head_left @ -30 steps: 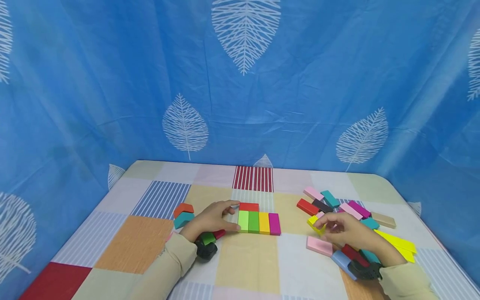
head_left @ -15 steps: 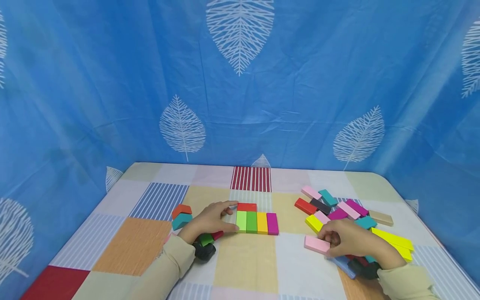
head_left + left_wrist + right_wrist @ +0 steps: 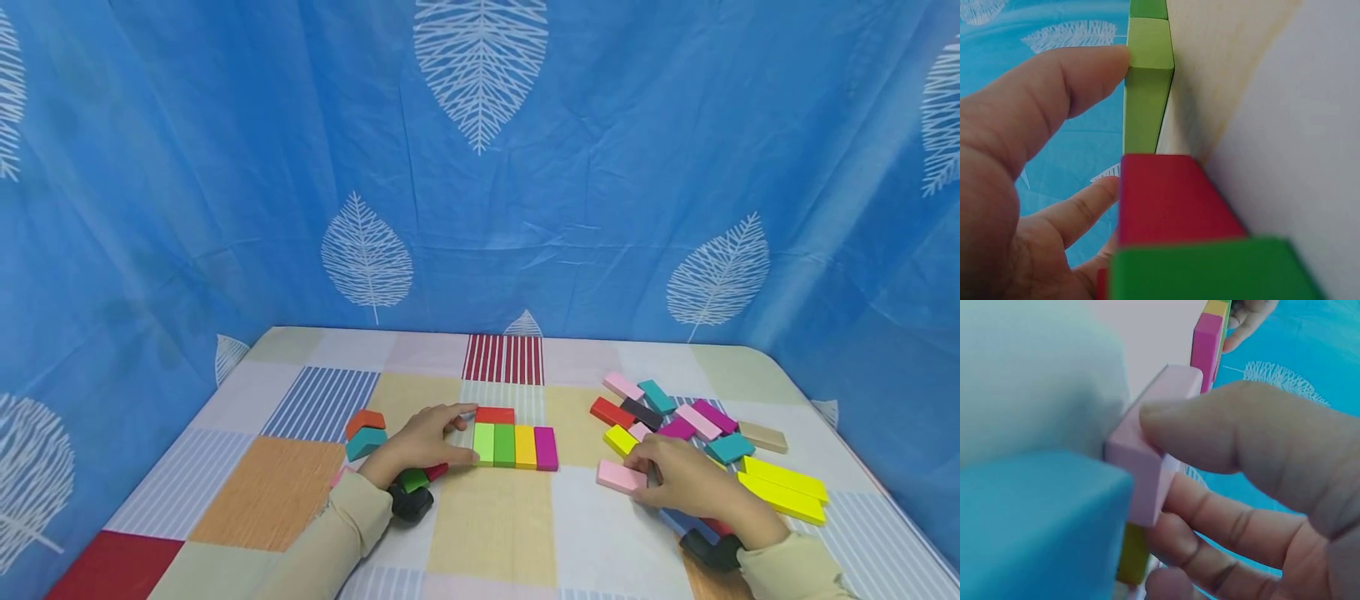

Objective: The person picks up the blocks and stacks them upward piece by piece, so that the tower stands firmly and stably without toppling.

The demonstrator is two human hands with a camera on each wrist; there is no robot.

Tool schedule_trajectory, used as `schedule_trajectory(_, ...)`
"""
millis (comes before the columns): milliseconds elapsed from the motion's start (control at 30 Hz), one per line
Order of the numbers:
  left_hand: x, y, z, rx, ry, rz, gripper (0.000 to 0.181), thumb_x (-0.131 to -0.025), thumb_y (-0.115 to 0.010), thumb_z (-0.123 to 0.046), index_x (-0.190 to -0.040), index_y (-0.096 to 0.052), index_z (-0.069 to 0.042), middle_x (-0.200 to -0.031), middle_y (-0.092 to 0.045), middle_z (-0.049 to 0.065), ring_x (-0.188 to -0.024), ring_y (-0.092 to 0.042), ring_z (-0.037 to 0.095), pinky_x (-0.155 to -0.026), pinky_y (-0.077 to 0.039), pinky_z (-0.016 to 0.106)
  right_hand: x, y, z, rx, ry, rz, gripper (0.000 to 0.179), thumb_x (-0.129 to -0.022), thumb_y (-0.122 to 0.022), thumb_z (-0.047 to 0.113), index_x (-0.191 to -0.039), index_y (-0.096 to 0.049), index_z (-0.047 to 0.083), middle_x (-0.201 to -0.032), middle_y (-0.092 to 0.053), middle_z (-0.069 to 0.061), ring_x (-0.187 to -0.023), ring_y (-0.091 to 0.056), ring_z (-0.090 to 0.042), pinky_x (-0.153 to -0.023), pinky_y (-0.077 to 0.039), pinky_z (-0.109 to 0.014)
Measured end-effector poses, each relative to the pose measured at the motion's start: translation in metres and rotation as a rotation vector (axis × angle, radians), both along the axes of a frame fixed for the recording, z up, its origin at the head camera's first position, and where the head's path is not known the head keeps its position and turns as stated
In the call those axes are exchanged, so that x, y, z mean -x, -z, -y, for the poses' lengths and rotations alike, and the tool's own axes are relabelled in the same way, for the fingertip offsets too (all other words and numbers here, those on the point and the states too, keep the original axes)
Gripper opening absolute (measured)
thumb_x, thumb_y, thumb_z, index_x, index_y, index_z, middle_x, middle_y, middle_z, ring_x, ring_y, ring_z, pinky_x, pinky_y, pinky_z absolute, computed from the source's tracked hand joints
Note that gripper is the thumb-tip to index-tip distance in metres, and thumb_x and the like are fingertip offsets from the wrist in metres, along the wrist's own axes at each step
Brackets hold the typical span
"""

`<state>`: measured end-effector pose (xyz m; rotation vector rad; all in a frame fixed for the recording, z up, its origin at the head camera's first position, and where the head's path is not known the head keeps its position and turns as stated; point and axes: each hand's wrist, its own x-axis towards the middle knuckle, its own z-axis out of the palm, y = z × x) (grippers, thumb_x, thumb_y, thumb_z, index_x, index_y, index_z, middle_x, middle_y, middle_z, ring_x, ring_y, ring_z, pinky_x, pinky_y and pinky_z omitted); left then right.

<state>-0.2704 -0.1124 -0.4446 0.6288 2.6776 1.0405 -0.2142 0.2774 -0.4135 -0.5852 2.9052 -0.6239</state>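
Note:
My right hand (image 3: pixel 677 477) pinches a pink block (image 3: pixel 619 477) between thumb and fingers, low over the tablecloth. In the right wrist view its thumb lies along one side of the pink block (image 3: pixel 1147 434) and fingers lie against the other. At the middle, light green (image 3: pixel 483 444), green (image 3: pixel 505 445), orange-yellow (image 3: pixel 525 447) and magenta (image 3: pixel 546 449) blocks stand side by side, with a red block (image 3: pixel 495 414) behind them. My left hand (image 3: pixel 427 437) is spread at their left end. Its thumb tip touches the light green block (image 3: pixel 1150 47); the index fingertip is right at the red block.
A heap of blocks lies at the right, including teal (image 3: pixel 730 448), black (image 3: pixel 641 412), tan (image 3: pixel 762 437) and long yellow ones (image 3: pixel 783 496). Orange (image 3: pixel 365 422) and teal (image 3: pixel 367 442) blocks sit left of my left hand. Dark red (image 3: pixel 1160 197) and green (image 3: pixel 1204 269) blocks lie under that wrist.
My right hand has come down from above the heap, taken hold of the pink block and drawn it slightly left. My left hand has stayed in place.

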Motion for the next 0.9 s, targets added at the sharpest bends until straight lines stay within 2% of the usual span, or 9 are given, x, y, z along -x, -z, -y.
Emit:
schedule_trajectory(133,0.000,0.002,-0.001,0.002,0.005,-0.002,0.080,-0.086,-0.089,-0.028,-0.156,-0.057,-0.005,-0.113,-0.065,0.000,-0.108,-0.055,0.023,-0.094,-0.049,0.042,0.002,-0.002,0.002,-0.001,0.004,-0.030,0.040,-0.074,-0.100,0.016,-0.107,-0.077,0.009,-0.091,-0.061,0.005,-0.076,-0.052,-0.011,-0.069,-0.057,-0.024)
schedule_trajectory(267,0.001,0.004,-0.001,0.008,0.007,-0.007,0.080,-0.086,-0.089,-0.029,-0.155,-0.057,-0.005,-0.112,-0.065,-0.001,-0.107,-0.055,0.023,-0.093,-0.048,0.041,0.008,-0.005,0.005,0.065,-0.001,-0.023,0.040,-0.077,-0.097,0.013,-0.110,-0.076,0.004,-0.088,-0.061,0.002,-0.071,-0.051,-0.012,-0.060,-0.052,-0.023)
schedule_trajectory(433,0.002,0.004,-0.002,0.015,0.008,-0.013,0.080,-0.085,-0.089,-0.029,-0.155,-0.057,-0.006,-0.110,-0.064,-0.002,-0.104,-0.052,0.020,-0.091,-0.046,0.039,0.023,-0.005,0.013,0.151,-0.017,-0.021,0.033,-0.082,-0.093,0.010,-0.109,-0.076,0.002,-0.079,-0.056,0.004,-0.070,-0.050,-0.013,-0.057,-0.047,-0.024)
schedule_trajectory(600,0.002,0.003,-0.001,0.019,0.007,-0.020,0.080,-0.086,-0.088,-0.030,-0.155,-0.057,-0.005,-0.108,-0.062,-0.003,-0.101,-0.050,0.018,-0.089,-0.043,0.038,0.040,-0.005,0.027,0.155,0.019,-0.031,0.028,-0.086,-0.088,0.005,-0.110,-0.076,-0.001,-0.079,-0.056,0.001,-0.071,-0.050,-0.016,-0.056,-0.042,-0.026)
schedule_trajectory(833,0.000,0.000,0.000,0.016,0.004,-0.016,0.080,-0.086,-0.088,-0.030,-0.155,-0.057,-0.005,-0.109,-0.063,-0.002,-0.101,-0.050,0.018,-0.088,-0.043,0.038,0.062,-0.009,0.052,0.090,0.082,0.000,0.025,-0.089,-0.085,0.004,-0.112,-0.077,-0.003,-0.087,-0.063,-0.003,-0.081,-0.055,-0.021,-0.072,-0.050,-0.033)
schedule_trajectory(900,0.000,0.000,0.001,0.014,0.006,-0.018,0.079,-0.086,-0.089,-0.029,-0.155,-0.057,-0.005,-0.109,-0.063,-0.002,-0.101,-0.050,0.019,-0.088,-0.043,0.038,0.068,-0.010,0.059,0.098,0.101,0.027,0.026,-0.091,-0.084,0.004,-0.114,-0.077,-0.003,-0.088,-0.063,-0.005,-0.083,-0.056,-0.022,-0.073,-0.050,-0.034)
